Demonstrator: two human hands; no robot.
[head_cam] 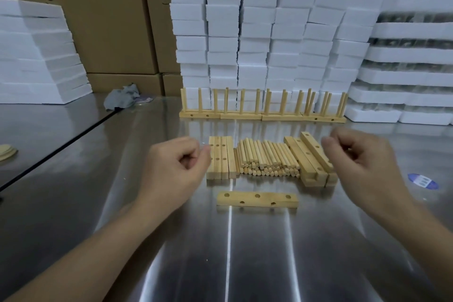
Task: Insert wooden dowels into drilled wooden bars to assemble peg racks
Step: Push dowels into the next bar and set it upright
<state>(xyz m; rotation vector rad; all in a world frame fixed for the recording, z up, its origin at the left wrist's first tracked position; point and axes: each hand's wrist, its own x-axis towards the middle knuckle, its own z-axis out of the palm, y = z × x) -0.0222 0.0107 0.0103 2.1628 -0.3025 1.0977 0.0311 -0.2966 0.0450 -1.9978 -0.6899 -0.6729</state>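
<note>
Surface: shiny steel table (245,265), white foam blocks (269,32) and cardboard boxes (110,19) stacked behind.
Single bar (257,199): flat on table, holes up, nearest the person, between both hands.
Dowels (267,159): loose pile just behind it.
Bar stacks: left stack (220,157) and right stack (311,159) flank the pile.
Finished racks (262,108): row at the back, pegs upright.
Left hand (176,167): hovers beside left stack, fingers curled in, thumb on forefinger, nothing seen held.
Right hand (362,157): hovers by right stack, fingers curled, nothing seen held.
Other: grey rag (122,99) back left.
</note>
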